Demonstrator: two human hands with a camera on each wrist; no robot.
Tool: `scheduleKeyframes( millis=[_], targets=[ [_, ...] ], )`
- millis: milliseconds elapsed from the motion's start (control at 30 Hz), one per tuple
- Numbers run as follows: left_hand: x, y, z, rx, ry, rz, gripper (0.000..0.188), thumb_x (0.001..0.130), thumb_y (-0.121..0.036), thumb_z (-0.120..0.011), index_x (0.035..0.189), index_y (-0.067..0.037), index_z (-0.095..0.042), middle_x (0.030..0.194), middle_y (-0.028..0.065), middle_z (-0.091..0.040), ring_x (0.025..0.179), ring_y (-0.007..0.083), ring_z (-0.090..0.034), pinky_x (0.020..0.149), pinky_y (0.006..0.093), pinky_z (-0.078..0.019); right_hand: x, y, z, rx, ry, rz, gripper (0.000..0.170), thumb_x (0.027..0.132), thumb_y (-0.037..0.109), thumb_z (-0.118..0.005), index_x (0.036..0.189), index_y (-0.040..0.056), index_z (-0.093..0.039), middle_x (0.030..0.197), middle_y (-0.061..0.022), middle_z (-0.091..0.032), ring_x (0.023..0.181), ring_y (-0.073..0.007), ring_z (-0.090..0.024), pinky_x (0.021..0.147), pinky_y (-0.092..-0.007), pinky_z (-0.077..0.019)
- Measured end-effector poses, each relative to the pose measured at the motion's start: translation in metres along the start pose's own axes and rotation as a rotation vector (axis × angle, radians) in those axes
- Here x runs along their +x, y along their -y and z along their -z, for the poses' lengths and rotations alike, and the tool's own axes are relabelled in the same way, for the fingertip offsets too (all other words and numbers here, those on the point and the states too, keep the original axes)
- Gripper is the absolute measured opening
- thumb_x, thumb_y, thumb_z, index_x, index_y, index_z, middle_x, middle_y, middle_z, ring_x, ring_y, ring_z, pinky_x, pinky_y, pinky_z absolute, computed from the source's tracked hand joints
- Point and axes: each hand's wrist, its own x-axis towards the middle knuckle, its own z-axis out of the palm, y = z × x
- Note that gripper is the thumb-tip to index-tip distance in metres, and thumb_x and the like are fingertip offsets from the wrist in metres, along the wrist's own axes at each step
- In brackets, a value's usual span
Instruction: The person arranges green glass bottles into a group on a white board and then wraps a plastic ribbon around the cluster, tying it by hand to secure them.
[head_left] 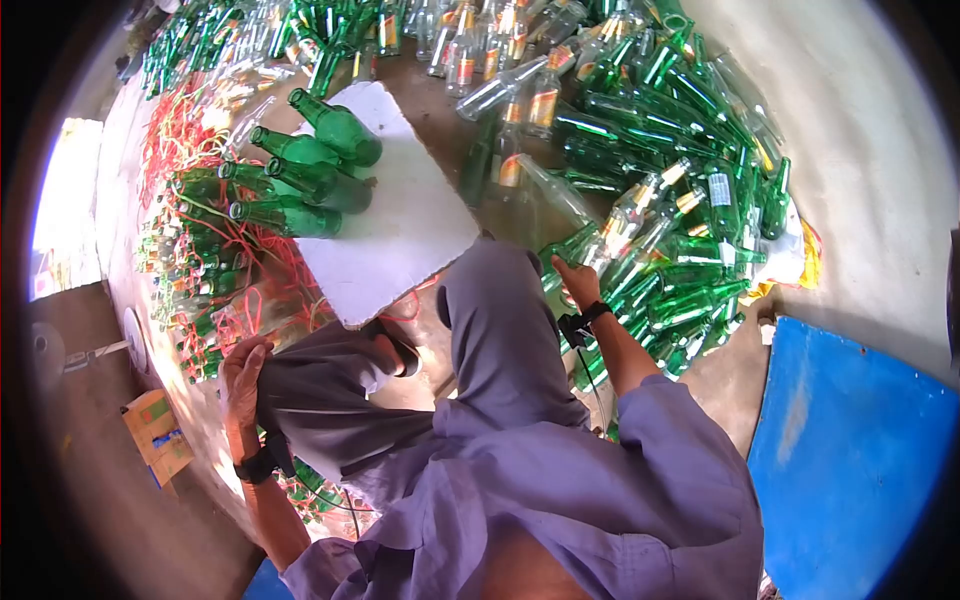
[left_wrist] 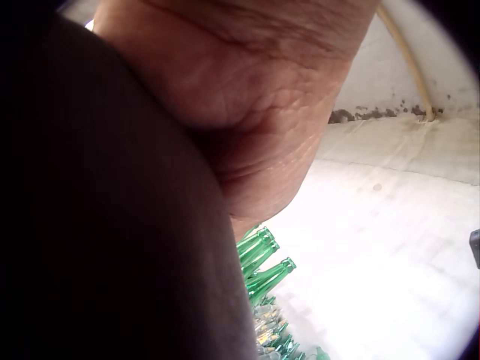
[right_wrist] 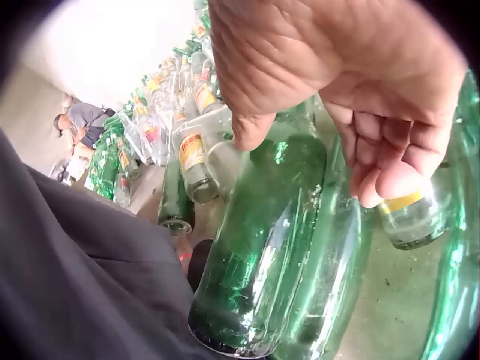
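Note:
A green glass bottle (right_wrist: 259,247) slants down from beneath my right hand (head_left: 578,284), its base toward my trouser leg. In the right wrist view, my thumb (right_wrist: 251,129) lies at one side of its upper part and curled fingers (right_wrist: 386,161) at the other; its neck is hidden. Another green bottle (right_wrist: 330,277) lies close alongside. My left hand (head_left: 243,375) is by my left knee, fingers loosely bent, holding nothing. Several green bottles (head_left: 320,185) lie on a white board (head_left: 400,225) ahead of my knees.
Piled green and clear bottles (head_left: 660,130) spread ahead and right. Red string (head_left: 262,235) lies among bottles at left. A blue panel (head_left: 840,440) stands at right, a cardboard box (head_left: 157,437) at far left. Another person (right_wrist: 84,126) sits beyond the bottles.

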Motion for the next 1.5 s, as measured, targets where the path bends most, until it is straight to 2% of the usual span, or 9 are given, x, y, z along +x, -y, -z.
scheduleKeyframes(
  millis=[233, 333, 533, 700, 833, 1033, 1100, 1300, 1500],
  targets=[
    [0.001, -0.007, -0.005, 0.110, -0.061, -0.025, 0.036, 0.092, -0.025, -0.065, 0.111, 0.005, -0.065, 0.091, 0.0050, -0.067, 0.083, 0.0090, -0.058, 0.075, 0.0237, -0.0458, 0.036, 0.011, -0.034, -0.182, -0.255, 0.016, 0.068, 0.072, 0.060, -0.075, 0.073, -0.0079, -0.066, 0.070, -0.0136, -0.066, 0.057, -0.0228, -0.064, 0.051, -0.0359, -0.0492],
    [0.002, 0.001, 0.000, 0.165, -0.026, -0.063, 0.033, 0.093, -0.023, -0.064, 0.109, 0.006, -0.066, 0.089, 0.0029, -0.065, 0.081, 0.0077, -0.056, 0.073, 0.0230, -0.0450, 0.004, 0.043, -0.015, -0.058, -0.060, -0.028, 0.075, 0.069, 0.060, -0.075, 0.092, -0.0115, -0.069, 0.084, -0.0237, -0.071, 0.075, -0.0336, -0.071, 0.069, -0.0422, -0.0552],
    [-0.018, -0.009, -0.003, 0.102, -0.049, -0.031, 0.030, 0.093, -0.021, -0.064, 0.108, 0.005, -0.066, 0.092, 0.0032, -0.067, 0.086, 0.0090, -0.059, 0.078, 0.0237, -0.0459, -0.022, 0.035, -0.003, 0.019, -0.008, 0.086, 0.055, 0.071, 0.043, -0.078, 0.082, -0.0097, -0.069, 0.070, -0.0150, -0.067, 0.056, -0.0160, -0.064, 0.044, -0.0335, -0.0471],
    [-0.018, -0.009, 0.001, 0.174, -0.038, -0.014, 0.031, 0.092, -0.021, -0.065, 0.110, 0.005, -0.065, 0.095, 0.0053, -0.069, 0.089, 0.0093, -0.061, 0.082, 0.0235, -0.0472, -0.002, 0.002, 0.004, -0.405, -0.162, 0.361, 0.061, 0.073, 0.053, -0.073, 0.081, -0.0068, -0.068, 0.077, -0.0235, -0.069, 0.073, -0.0371, -0.070, 0.067, -0.0457, -0.0536],
    [-0.020, -0.002, 0.004, 0.151, -0.050, -0.052, 0.032, 0.092, -0.021, -0.065, 0.111, 0.006, -0.065, 0.096, 0.0068, -0.069, 0.089, 0.0099, -0.062, 0.083, 0.0241, -0.0478, -0.036, 0.036, 0.029, -0.566, -0.224, 0.451, 0.074, 0.069, 0.065, -0.073, 0.089, -0.0058, -0.068, 0.089, -0.0280, -0.069, 0.093, -0.0408, -0.068, 0.080, -0.0468, -0.0512],
    [-0.019, -0.006, 0.008, 0.136, -0.017, -0.116, 0.033, 0.093, -0.023, -0.065, 0.108, 0.006, -0.064, 0.097, 0.0058, -0.069, 0.091, 0.0098, -0.061, 0.085, 0.0245, -0.0474, -0.103, 0.164, 0.052, -0.354, -0.166, 0.527, 0.060, 0.066, 0.041, -0.085, 0.103, -0.0014, -0.066, 0.096, -0.0197, -0.071, 0.088, -0.0345, -0.069, 0.080, -0.0418, -0.0519],
    [-0.024, -0.013, 0.004, 0.118, -0.057, -0.133, 0.033, 0.092, -0.023, -0.063, 0.107, 0.007, -0.065, 0.092, 0.0059, -0.068, 0.087, 0.0097, -0.061, 0.082, 0.0256, -0.0477, -0.118, 0.205, 0.057, -0.366, -0.260, 0.937, 0.048, 0.067, 0.033, -0.085, 0.100, 0.0021, -0.067, 0.095, -0.0178, -0.071, 0.087, -0.0352, -0.068, 0.078, -0.0426, -0.0522],
    [-0.030, -0.010, 0.004, 0.018, -0.104, -0.134, 0.036, 0.090, -0.023, -0.062, 0.107, 0.008, -0.065, 0.090, 0.0063, -0.068, 0.086, 0.0099, -0.060, 0.080, 0.0262, -0.0475, -0.146, 0.314, 0.035, -0.474, -0.133, 1.463, 0.044, 0.070, 0.031, -0.083, 0.101, 0.0042, -0.068, 0.099, -0.0164, -0.069, 0.088, -0.0353, -0.067, 0.078, -0.0421, -0.0530],
    [-0.032, -0.004, 0.010, -0.017, -0.089, -0.089, 0.037, 0.093, -0.026, -0.065, 0.110, 0.006, -0.064, 0.097, 0.0047, -0.067, 0.091, 0.0084, -0.059, 0.084, 0.0235, -0.0455, -0.140, 0.373, -0.035, -0.419, 0.116, 1.420, 0.047, 0.069, 0.033, -0.083, 0.105, 0.0066, -0.067, 0.101, -0.0155, -0.069, 0.090, -0.0350, -0.067, 0.080, -0.0427, -0.0530]
  ],
)
